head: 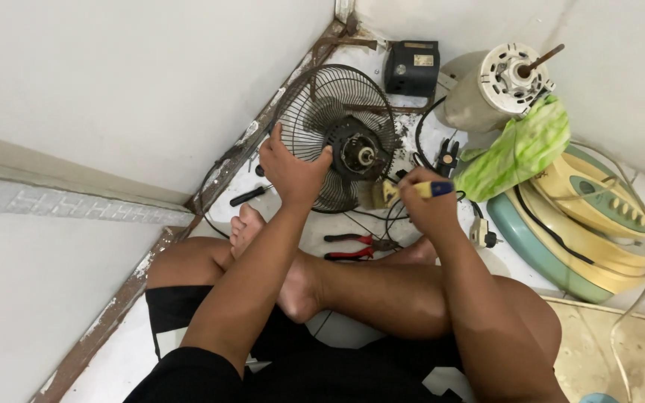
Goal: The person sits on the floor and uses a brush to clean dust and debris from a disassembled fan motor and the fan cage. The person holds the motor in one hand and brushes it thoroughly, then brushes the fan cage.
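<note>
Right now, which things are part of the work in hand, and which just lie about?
In use: left hand steadying fan guard; right hand holding brush.

Lying about: red pliers, black box, white motor, green bag, fan base.

I see a round, dusty black wire fan guard (335,134) with its dark motor hub standing tilted on the floor; at its 5 o'clock, a yellow-and-blue-handled brush (404,191) points its bristles at the hub.
</note>
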